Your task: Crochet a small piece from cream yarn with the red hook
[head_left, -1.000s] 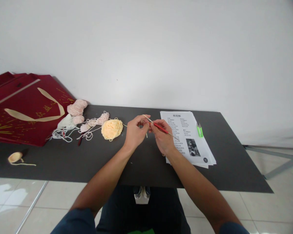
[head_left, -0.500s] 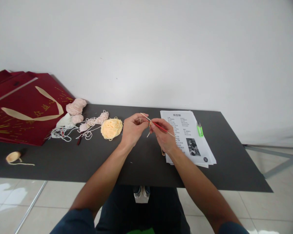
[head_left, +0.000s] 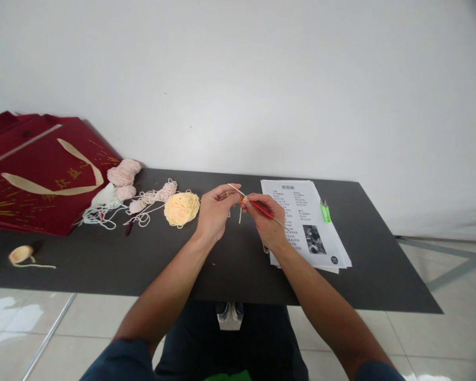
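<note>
The red hook (head_left: 262, 209) was positioned above the table (head_left: 230, 270), clamped by fingers of the right hand (head_left: 271, 227); fingers of the left hand (head_left: 214, 216) pinched the yarn piece (head_left: 243, 200). Sheets (head_left: 307, 218) headed "熊图解" lay right; a gold-lettered red bag (head_left: 39, 180) stood left.

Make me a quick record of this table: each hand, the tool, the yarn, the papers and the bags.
Left hand: pinching a small yarn piece
Right hand: holding the red hook
Red hook: slanted, one end at the yarn piece
Yellow ball: on the table, beside the left hand
Pink yarn: by the bags
Papers: stacked, partly behind the right hand
Green snips: at the papers' right edge
Bags: dark red, far left
</note>
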Action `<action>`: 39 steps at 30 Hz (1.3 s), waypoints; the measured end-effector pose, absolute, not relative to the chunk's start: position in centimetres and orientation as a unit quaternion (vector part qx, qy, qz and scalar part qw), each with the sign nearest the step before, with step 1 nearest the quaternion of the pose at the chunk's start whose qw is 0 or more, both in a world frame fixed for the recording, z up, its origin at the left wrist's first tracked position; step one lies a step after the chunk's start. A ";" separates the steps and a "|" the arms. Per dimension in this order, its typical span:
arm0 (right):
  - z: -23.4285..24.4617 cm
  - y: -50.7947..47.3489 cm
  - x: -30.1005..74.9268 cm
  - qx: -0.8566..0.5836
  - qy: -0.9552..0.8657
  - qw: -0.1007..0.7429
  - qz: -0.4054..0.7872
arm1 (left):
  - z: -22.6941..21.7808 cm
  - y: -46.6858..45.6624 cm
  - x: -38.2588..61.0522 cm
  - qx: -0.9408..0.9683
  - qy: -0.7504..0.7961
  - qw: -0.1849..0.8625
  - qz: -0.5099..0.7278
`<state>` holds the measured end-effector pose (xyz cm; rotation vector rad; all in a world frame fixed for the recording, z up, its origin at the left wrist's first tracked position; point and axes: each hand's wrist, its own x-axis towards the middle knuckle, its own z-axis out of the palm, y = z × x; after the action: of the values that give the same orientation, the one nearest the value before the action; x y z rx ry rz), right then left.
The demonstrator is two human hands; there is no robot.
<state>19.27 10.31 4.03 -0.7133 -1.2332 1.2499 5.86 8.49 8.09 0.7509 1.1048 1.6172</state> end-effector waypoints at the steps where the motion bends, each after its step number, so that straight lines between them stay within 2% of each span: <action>1: 4.0 10.3 19.3 -0.305 -0.530 0.584 0.535 | 8.1 8.5 5.9 0.312 0.457 0.494 0.670; 11: 3.9 10.3 19.6 -0.326 -0.561 0.598 0.470 | 8.1 8.6 5.3 0.318 0.422 0.553 0.644; 29: 4.1 10.2 19.8 -0.301 -0.593 0.613 0.427 | 8.1 8.6 4.1 0.397 0.416 0.558 0.598; 34: 4.1 10.0 19.6 -0.310 -0.568 0.610 0.457 | 8.2 8.6 3.9 0.439 0.447 0.511 0.589; 39: 4.0 10.0 19.4 -0.309 -0.540 0.608 0.493 | 7.7 8.7 4.3 0.500 0.516 0.378 0.583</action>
<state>19.37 9.99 3.98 -0.7133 -1.2490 1.1397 4.30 8.72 7.67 1.2790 1.3196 1.4914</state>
